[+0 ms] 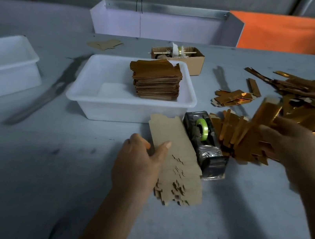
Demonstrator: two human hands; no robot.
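My left hand point(139, 164) grips a fanned bundle of flat brown cardboard cut-outs point(178, 164) at the table's middle, thumb over the top sheet. To the right, my right hand point(290, 148) holds a bundle of shiny gold card strips point(246, 137), lifted just above the table and blurred. A black tape dispenser point(206, 145) with a green roll sits between the two bundles. Behind it, a white plastic tub point(86, 95) holds a neat stack of gold-brown cut-outs point(156, 80).
A loose heap of gold strips point(310, 98) covers the table's right side. A second white tub point(2, 65) stands at the left. A small cardboard box point(194, 63) with a spool sits behind the tub, and a white bin point(167, 26) and an orange sheet point(290, 33) stand beyond.
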